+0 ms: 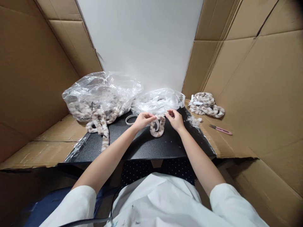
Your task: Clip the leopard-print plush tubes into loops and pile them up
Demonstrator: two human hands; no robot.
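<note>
My left hand point(144, 120) is closed in a pinch over the middle of the table, at the end of a narrow white strip point(157, 125). The strip hangs down across a loop of fluffy, brown-spotted plush cord point(161, 131). To the right, my right hand point(174, 119) is also pinched, at the upper right side of the loop; what lies between its fingertips is too small to make out. A whitish band ring point(129, 120) lies just left of my left hand. Part of it passes behind the fingers.
A large clear plastic bag point(101, 90) of spotted plush cords stands at left, with cords spilling out. Behind my hands lies another clear bag point(157, 97). More plush cords point(203, 104), white fluff point(195, 120) and pink-handled thread snips point(221, 129) are at right. Cardboard walls point(265, 78) enclose the table.
</note>
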